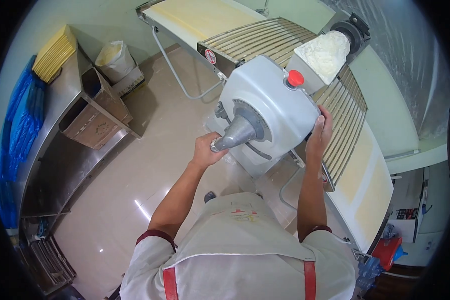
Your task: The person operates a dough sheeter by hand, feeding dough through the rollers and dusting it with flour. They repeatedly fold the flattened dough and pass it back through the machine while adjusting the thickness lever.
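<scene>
A pale grey machine head with a round red button stands in front of me. My left hand is closed around the end of its grey conical lever. Against the right side of the housing rests my right hand, its fingers together over the edge and gripping it. Metal slatted guards reach out on both sides of the machine, above a belt with yellowish patches. Behind the housing, a metal tray holds white powder.
To the left is a steel table with yellow trays and blue plastic. A cardboard box sits on its lower shelf, near a white sack. A bent metal tube leg stands left of the machine.
</scene>
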`<action>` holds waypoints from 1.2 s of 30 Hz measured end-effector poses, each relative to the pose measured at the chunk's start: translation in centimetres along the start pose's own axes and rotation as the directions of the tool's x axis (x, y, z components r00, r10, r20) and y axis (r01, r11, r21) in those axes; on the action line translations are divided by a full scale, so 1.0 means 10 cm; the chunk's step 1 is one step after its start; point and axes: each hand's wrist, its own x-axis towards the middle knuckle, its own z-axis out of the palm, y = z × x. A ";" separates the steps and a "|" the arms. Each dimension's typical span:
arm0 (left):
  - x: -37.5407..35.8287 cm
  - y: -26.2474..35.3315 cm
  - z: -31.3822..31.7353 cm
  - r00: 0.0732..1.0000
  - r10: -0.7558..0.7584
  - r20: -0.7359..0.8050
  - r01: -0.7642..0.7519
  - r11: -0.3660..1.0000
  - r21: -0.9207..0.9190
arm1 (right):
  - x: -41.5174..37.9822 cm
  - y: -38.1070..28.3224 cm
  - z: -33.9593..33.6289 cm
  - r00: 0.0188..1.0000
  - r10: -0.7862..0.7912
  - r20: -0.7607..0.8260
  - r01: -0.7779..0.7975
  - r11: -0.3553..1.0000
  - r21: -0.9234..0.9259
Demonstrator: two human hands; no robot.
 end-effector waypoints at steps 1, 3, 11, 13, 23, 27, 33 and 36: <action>0.00 -0.01 0.00 1.000 0.006 0.008 -0.006 1.000 -0.002 | 0.03 -0.12 -0.02 0.997 -0.070 0.020 0.072 0.990 -0.119; 0.00 -0.04 0.00 0.999 0.027 0.020 -0.027 1.000 -0.014 | 0.17 -0.40 0.02 0.987 -0.157 0.040 0.162 0.975 -0.153; 0.03 -0.12 -0.11 0.983 0.091 0.162 -0.081 0.995 -0.064 | 0.35 -0.50 0.28 0.998 0.059 0.035 -0.055 0.994 -0.090; 0.07 -0.11 -0.21 0.967 0.124 0.225 -0.105 0.990 -0.096 | 0.33 -0.52 0.30 0.998 0.065 0.026 -0.064 0.997 -0.032; 1.20 -1.01 -1.11 0.675 0.054 0.736 0.094 0.983 -0.158 | 0.37 -0.62 0.31 0.962 0.265 -0.057 -0.271 0.943 -0.192; 2.20 -1.58 -1.51 0.802 -0.080 0.592 0.109 0.994 -0.014 | 0.37 -0.67 0.32 0.911 0.397 -0.114 -0.411 0.896 -0.166; 3.94 -2.22 -1.36 0.934 0.135 0.331 -0.176 0.980 0.097 | 0.25 -0.65 0.22 0.844 0.529 -0.085 -0.532 0.810 -0.247; 5.01 -2.66 -1.09 0.875 0.245 0.417 -0.330 0.933 0.145 | 0.24 -0.69 0.28 0.815 0.558 -0.157 -0.576 0.751 -0.322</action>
